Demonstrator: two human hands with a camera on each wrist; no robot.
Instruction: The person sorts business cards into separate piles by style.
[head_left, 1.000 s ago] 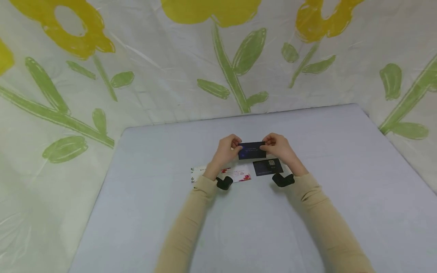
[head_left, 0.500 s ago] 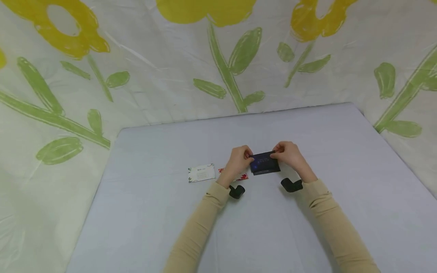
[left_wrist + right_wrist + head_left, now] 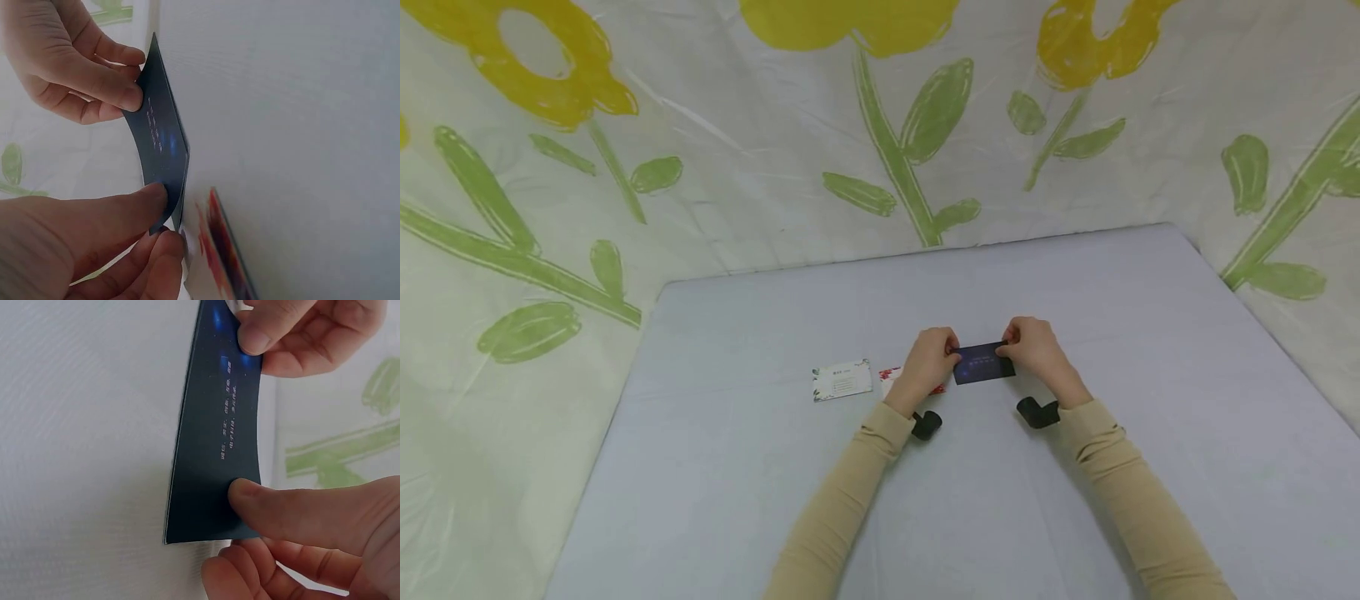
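A dark blue business card (image 3: 983, 364) with small printed text lies low over the table, right on top of the spot of another dark card that it covers. My left hand (image 3: 928, 360) pinches its left end between thumb and fingers. At the other end, my right hand (image 3: 1034, 350) pinches the far right corner. In the left wrist view the dark card (image 3: 164, 134) bends slightly, its far edge lifted by the thumbs. The right wrist view shows its near edge (image 3: 172, 506) close against the white surface.
A white business card (image 3: 842, 380) with leafy corners lies to the left. Beside it, a white card with red flowers (image 3: 889, 377) is partly hidden by my left hand. The table (image 3: 737, 483) meets a flower-painted sheet (image 3: 760, 167) at the back.
Both hands have brought the dark blue card toward me and slightly right, down over the other dark card, which no longer shows in the head view. The white leafy card is now uncovered.
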